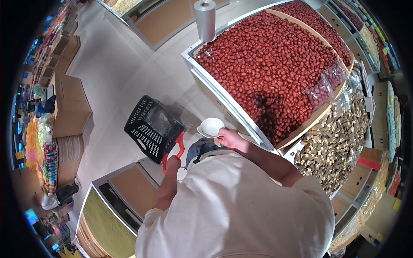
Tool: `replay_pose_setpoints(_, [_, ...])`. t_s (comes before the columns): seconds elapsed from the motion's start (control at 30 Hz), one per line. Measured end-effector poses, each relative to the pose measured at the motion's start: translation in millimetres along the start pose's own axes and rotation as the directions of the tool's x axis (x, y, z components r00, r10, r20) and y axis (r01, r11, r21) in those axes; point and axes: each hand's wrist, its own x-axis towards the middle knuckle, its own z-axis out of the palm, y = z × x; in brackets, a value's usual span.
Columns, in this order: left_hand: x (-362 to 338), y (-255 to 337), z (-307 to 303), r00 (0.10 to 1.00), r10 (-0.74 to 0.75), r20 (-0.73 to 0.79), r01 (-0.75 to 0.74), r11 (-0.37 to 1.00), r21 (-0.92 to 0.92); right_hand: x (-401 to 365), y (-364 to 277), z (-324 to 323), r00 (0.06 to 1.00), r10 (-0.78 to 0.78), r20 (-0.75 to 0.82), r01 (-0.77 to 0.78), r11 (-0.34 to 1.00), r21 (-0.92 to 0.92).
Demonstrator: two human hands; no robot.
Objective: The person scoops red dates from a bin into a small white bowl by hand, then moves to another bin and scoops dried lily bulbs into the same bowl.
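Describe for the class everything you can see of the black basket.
The basket looks like hard black plastic, its walls pierced by rows of small holes, with a longer slot in one side. A red handle joins it at the end nearest the person, whose left hand grips that handle. Something clear and shiny, perhaps a plastic bag, lies inside. The basket appears tilted, over the pale floor; whether it touches the floor cannot be told.

We wear a loose, plain off-white T-shirt [241, 202] with short, wide sleeves and soft creases across the fabric. Beyond its hem shows dark blue-grey clothing [200, 149], its cut unclear to us. Our forearms [269, 160] and hands [230, 138] are bare.
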Motion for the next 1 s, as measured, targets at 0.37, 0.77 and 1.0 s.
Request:
replay_pose_setpoints(0.37, [-8,13,-10,0.995,0.059,-0.076,-0.059,0.998,-0.002,-8,-3,-7,1.0,0.001,-0.023,0.0,0.999,0.041])
replay_pose_setpoints(0.77, [-20,39,-72,0.942,-0.046,-0.331,-0.004,0.989,-0.148,-23,3,-40,0.999,-0.05,-0.015,0.051,0.995,0.082])
replay_pose_setpoints(1.0, [-37,52,-52,0.933,0.017,-0.359,-0.103,0.97,-0.22,-37,3,-47,0.997,-0.075,0.006,0.073,0.988,0.133])
